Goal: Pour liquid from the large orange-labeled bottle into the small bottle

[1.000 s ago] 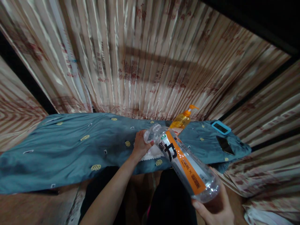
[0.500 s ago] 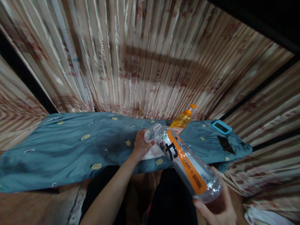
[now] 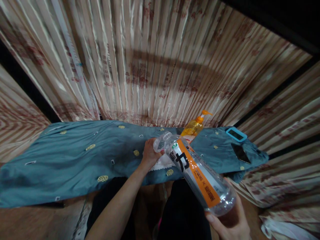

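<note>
Clear plastic bottle [image 3: 197, 173], tilted over blue-covered table [image 3: 75, 160]: right hand [image 3: 228, 223] gripping its base, left hand [image 3: 150, 154] closed around its cap.

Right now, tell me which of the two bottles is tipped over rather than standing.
The clear bottle with the orange label, held tilted by both hands; the amber pump bottle behind it stands upright on the blue cloth.

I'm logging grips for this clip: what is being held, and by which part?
A clear plastic bottle: the right hand cups its base, the left hand grips its neck end.
</note>
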The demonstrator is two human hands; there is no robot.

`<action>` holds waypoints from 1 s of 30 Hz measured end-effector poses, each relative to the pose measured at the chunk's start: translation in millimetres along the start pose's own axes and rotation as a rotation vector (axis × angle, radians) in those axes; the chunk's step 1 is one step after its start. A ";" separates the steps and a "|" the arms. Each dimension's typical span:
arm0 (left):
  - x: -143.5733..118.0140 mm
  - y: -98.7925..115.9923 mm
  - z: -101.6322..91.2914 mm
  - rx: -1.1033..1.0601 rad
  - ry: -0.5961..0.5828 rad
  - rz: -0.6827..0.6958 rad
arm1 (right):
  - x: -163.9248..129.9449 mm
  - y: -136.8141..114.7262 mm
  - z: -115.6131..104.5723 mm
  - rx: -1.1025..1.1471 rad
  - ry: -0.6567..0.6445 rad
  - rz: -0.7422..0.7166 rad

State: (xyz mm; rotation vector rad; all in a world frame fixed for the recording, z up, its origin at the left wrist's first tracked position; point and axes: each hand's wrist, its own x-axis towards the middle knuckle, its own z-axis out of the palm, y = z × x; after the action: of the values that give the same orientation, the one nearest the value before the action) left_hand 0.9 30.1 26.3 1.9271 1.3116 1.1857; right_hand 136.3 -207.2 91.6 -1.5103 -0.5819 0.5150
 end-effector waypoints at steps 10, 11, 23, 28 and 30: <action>0.7 -1.3 4.1 0.012 0.015 -0.024 | 1.8 -2.1 2.1 0.028 0.009 0.032; 0.9 -0.4 3.5 0.013 0.014 -0.028 | 1.4 -2.4 2.5 0.031 0.013 0.032; 2.7 0.5 3.8 0.048 0.006 0.009 | 15.1 25.5 -21.5 -0.032 -0.097 -0.086; 3.1 -1.1 4.5 0.063 -0.009 0.015 | 8.7 16.1 -12.2 -0.024 -0.035 -0.076; 2.6 -1.9 4.6 0.059 -0.002 0.015 | 3.3 7.2 -4.6 0.009 -0.012 -0.047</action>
State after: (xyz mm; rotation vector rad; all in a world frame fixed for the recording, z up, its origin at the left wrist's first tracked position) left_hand 4.4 33.5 23.6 1.9818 1.3476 1.1645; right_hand 142.0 -208.5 84.6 -1.4823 -0.6220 0.4899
